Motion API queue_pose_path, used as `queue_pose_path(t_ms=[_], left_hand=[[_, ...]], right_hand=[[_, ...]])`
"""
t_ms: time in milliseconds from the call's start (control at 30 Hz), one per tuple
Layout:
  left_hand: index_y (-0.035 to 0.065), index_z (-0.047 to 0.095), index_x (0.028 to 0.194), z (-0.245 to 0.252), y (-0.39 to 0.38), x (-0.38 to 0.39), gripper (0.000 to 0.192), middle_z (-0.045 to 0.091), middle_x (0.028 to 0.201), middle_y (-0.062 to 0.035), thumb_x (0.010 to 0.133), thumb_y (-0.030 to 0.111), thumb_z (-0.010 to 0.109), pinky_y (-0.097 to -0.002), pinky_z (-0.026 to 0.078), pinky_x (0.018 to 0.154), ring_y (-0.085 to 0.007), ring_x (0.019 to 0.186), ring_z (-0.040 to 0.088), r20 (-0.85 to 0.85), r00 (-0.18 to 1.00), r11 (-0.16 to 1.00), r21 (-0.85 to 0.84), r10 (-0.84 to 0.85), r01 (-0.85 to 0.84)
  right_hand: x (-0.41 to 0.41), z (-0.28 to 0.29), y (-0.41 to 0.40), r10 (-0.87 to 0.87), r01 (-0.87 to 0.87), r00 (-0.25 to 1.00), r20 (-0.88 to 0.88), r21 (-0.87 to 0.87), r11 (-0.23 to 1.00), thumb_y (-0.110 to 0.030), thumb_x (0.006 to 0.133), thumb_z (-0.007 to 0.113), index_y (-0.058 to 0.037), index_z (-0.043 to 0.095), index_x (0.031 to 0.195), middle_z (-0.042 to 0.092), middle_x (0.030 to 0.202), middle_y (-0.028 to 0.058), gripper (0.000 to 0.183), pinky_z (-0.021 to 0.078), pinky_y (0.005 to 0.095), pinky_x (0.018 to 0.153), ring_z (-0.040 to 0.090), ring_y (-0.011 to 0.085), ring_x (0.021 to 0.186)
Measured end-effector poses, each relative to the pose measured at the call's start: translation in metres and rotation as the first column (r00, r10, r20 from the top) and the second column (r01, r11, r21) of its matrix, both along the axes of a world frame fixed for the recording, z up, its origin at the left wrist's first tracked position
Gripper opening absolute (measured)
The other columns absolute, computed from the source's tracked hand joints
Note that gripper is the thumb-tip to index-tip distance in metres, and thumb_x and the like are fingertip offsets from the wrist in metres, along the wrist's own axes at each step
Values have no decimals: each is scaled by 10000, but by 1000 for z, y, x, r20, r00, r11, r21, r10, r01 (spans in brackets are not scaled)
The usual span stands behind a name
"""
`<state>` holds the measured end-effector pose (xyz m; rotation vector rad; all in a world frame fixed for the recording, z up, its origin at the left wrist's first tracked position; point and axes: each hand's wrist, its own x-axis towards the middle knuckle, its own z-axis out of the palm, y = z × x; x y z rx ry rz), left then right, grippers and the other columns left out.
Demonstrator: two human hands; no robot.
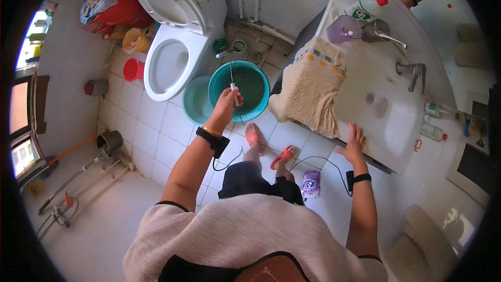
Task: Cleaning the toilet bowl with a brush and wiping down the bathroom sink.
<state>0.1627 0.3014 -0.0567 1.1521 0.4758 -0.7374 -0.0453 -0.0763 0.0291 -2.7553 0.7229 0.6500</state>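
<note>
My left hand [225,105] is closed around the white handle [233,87] of a thin metal rod, whose tip points away from me. It is above the near left part of a teal plastic basin [267,100] of dark, murky water. A thin dark piece hangs below the fist; I cannot tell whether it belongs to the rod. My right hand [353,141], empty with fingers spread, is at the front edge of the white washbasin [375,133]; contact is unclear. To its left, a beige towel [309,94] drapes over the washbasin's edge. Both wrists wear black straps with cables.
A lighter teal basin [193,105] sits partly behind the first. The toilet [148,80] stands open beyond it. A floor drain [254,58], red bucket [133,69] and purple packet [311,184] are on the tiles. Cups [344,29], bottles [364,8] and a faucet [415,72] line the washbasin.
</note>
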Motion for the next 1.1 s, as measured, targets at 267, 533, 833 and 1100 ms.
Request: queue_pose_path(t_ms=[267,533,833,1100], left_hand=[[93,518,925,-117,-39,56,349,521,789,-21,858,434,488,-281,396,646,-153,756,522,-81,992,995,15,-95,97],[102,505,861,-238,-33,101,462,468,634,-29,794,559,497,-298,348,463,-178,538,459,-122,946,928,190,-302,321],[63,477,1096,-317,-18,85,569,541,954,-98,803,551,483,-478,370,794,-228,862,508,-289,915,903,242,-283,356],[91,449,1126,-210,-14,81,442,503,914,-12,813,386,549,-289,400,781,-161,815,510,-54,964,890,375,-260,261]], right_hand=[[-13,-32,-7,-27,34,991,128,-56,998,-71,578,754,-220,323,1271,277,1330,64,830,102,565,1014,209,330,1262],[2,-16,-6,-26,29,980,197,-16,999,10,555,706,-209,394,1233,316,1289,75,778,118,552,1017,266,318,1231],[10,-12,0,-64,63,984,168,11,998,54,579,637,-191,419,1224,329,1279,77,723,105,545,1019,272,315,1230],[2,-20,-2,-38,37,977,210,5,999,60,565,609,-188,374,1249,307,1288,79,764,91,549,1016,253,313,1235]])
